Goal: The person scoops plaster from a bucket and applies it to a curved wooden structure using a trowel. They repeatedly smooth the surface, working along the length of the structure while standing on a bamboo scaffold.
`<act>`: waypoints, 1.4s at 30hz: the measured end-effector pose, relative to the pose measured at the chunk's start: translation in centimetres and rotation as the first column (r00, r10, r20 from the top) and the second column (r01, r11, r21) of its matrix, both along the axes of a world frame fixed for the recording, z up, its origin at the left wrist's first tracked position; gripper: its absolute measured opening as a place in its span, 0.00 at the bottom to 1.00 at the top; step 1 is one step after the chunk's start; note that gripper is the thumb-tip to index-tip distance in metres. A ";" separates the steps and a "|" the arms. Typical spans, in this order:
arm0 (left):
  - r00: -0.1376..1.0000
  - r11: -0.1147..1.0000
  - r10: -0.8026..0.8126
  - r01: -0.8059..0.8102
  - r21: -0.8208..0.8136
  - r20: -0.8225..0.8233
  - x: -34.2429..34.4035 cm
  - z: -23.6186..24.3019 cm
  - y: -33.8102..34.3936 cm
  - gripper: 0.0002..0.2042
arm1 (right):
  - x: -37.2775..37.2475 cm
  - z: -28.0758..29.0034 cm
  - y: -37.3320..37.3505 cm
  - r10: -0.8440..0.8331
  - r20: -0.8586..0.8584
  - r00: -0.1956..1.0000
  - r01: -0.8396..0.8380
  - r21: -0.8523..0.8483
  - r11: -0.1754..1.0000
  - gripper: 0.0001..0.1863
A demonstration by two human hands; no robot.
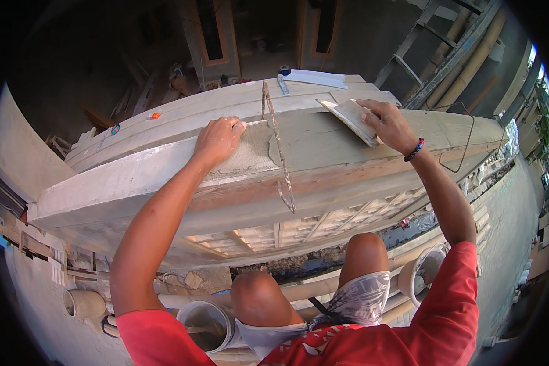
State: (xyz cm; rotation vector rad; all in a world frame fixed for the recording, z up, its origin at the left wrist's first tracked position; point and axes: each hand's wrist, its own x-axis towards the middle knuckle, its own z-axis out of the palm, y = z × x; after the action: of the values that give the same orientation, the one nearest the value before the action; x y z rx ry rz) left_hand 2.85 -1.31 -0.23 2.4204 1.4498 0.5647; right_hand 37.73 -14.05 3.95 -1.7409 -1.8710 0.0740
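My left hand (218,141) is curled into a fist and presses on a patch of wet grey mortar (250,155) on top of a concrete beam (134,177); whether it holds something is hidden. My right hand (389,125) grips a flat rectangular plastering float (352,120), tilted on the beam top further right. A rusty steel rebar piece (280,152) sticks up and across the beam between my hands. A beaded bracelet (414,149) is on my right wrist.
A metal trowel (314,78) lies on the far ledge. Bamboo scaffold poles (470,61) rise at the upper right. Below my knees are a bucket with mortar (206,324), pipes (82,302) and a patterned block wall (274,235). A wire loop (460,137) hangs at right.
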 end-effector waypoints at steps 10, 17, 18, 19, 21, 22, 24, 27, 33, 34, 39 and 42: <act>0.998 0.998 0.045 -0.046 -0.031 -0.036 -0.2 0.1 -0.3 0.19 | -7.3 1.0 -6.5 0.231 -0.163 0.959 -0.242 -0.051 0.969 0.20; 0.998 0.998 0.035 -0.038 -0.047 -0.059 -0.4 0.6 -0.4 0.18 | -3.0 2.4 -6.5 0.012 -0.755 0.655 -0.037 -0.017 0.999 0.24; 0.998 0.999 0.033 -0.034 -0.024 -0.057 -0.5 0.4 -0.3 0.18 | -3.0 2.2 -6.0 0.004 -0.790 0.613 -0.009 -0.003 1.000 0.25; 0.998 1.000 0.030 -0.030 -0.003 -0.056 -0.4 0.3 -0.2 0.18 | -2.9 2.1 -5.6 -0.015 -0.633 0.774 0.031 0.013 0.999 0.26; 0.999 0.999 0.037 -0.037 0.012 -0.038 -0.1 0.1 -0.2 0.18 | -3.5 1.8 -5.0 -0.082 -0.233 0.969 0.100 0.070 0.993 0.27; 0.999 0.999 0.045 -0.045 0.004 -0.026 0.2 0.1 -0.2 0.19 | -5.0 1.7 -4.8 -0.130 -0.006 0.991 0.129 0.183 0.975 0.30; 0.999 0.999 0.044 -0.044 -0.016 -0.003 1.0 0.2 -0.2 0.18 | -6.4 0.2 -3.6 -0.090 0.182 0.979 0.030 0.311 0.950 0.32; 0.998 0.997 0.061 -0.062 -0.047 -0.030 -0.6 0.1 0.1 0.18 | -12.2 -0.8 -2.3 -0.076 0.245 0.967 0.034 0.172 0.985 0.26; 0.998 1.000 0.026 -0.026 0.002 -0.051 0.4 -0.3 0.4 0.19 | -10.5 -2.1 -0.8 -0.136 0.375 0.917 0.066 0.193 0.979 0.23; 0.998 1.000 0.018 -0.017 0.018 -0.055 0.2 -0.4 0.4 0.19 | -10.0 -1.9 -1.2 -0.151 0.375 0.915 0.089 0.177 0.980 0.23; 0.998 0.999 0.003 0.001 0.053 -0.061 -0.4 -0.5 0.5 0.19 | -4.3 -2.2 -2.3 -0.276 0.405 0.871 0.213 0.195 0.957 0.23; 0.999 0.999 0.015 -0.014 0.050 -0.031 -0.1 -0.6 0.6 0.19 | 1.8 -1.9 -3.6 -0.403 0.419 0.813 0.331 0.236 0.914 0.21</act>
State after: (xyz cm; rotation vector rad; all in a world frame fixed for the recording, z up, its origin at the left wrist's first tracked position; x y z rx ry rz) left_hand 2.72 -0.69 -0.84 2.4697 1.4844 0.5754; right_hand 39.52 -17.66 2.03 -2.1074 -1.7377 -0.6762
